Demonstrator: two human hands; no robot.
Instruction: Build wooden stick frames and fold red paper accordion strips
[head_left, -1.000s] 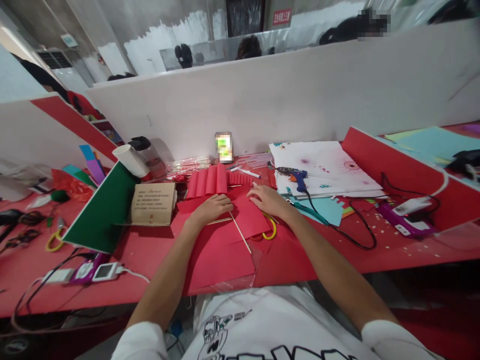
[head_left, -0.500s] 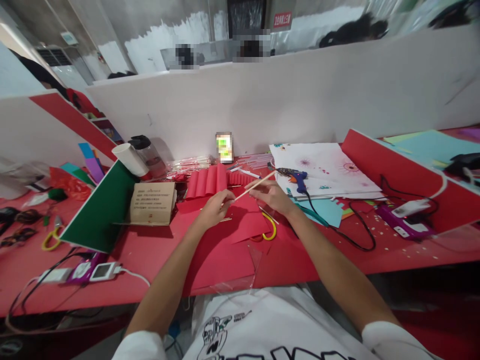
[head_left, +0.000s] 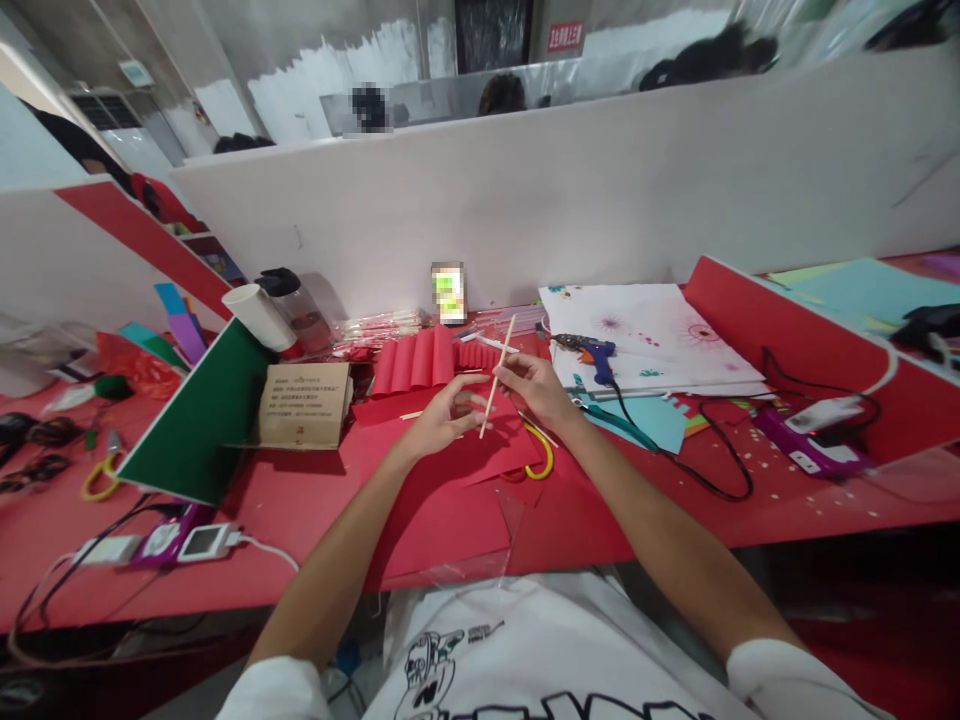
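We hold a thin wooden stick [head_left: 497, 376] above the red desk [head_left: 300, 500], lifted clear of the paper below. The stick stands nearly upright, its top tipped slightly toward 1 o'clock and its lower end toward 7 o'clock.

Right hand [head_left: 534, 385]: thumb and forefinger closed in a pinch on the stick near its middle, other fingers loosely curled. The stick sits at 9 o'clock of this hand.

Left hand [head_left: 442, 412]: fingers half curled, tips brought up to the stick's lower end, which sits at 2 o'clock of this hand. We cannot tell whether they grip it or only touch it.

State of work, as we judge it: an accordion-pleated red paper [head_left: 424, 362] already lies folded at 12 o'clock of the left hand, just beyond the fingers. Flat red sheets [head_left: 442, 480] lie under both hands, unpleated. The stick is apart from any paper, so any joining is not yet done. The blue glue gun [head_left: 592, 352] rests untouched on the white printed sheets [head_left: 645, 335] at 2 o'clock of the right hand, cord trailing toward 4 o'clock.

Yellow-handled scissors [head_left: 541, 455] lie partly under the right wrist at 6 o'clock. A brown cardboard box [head_left: 305, 405] stands at 9 o'clock of the left hand, well apart.
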